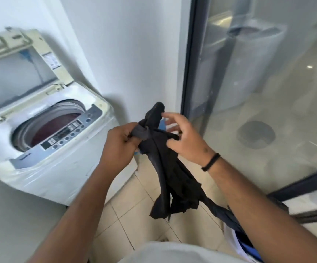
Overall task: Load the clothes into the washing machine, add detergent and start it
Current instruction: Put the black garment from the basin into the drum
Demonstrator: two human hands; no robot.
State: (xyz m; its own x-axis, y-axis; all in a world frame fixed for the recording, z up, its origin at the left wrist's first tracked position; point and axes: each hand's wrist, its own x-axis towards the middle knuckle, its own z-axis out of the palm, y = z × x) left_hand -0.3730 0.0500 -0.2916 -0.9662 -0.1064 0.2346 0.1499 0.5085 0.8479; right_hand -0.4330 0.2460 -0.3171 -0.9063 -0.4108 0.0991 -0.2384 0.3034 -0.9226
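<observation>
Between hands: twisted black fabric garment (pixel 165 168), being untangled before loading
Left hand (pixel 119 147): clenched on its knotted end
Right hand (pixel 184 137): pinching a strand, other fingers loose
Left of hands: white top-loading washing machine (pixel 45 141), lid up for loading, dark red laundry inside

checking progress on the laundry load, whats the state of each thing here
washing machine lid: raised, open
washing machine drum: dark red laundry already inside
control panel: display too blurred to read
black garment: held up outside the machine, hanging down
left hand: gripping the garment's bunched top
right hand: pinching a strip of the garment
glass door: shut
</observation>
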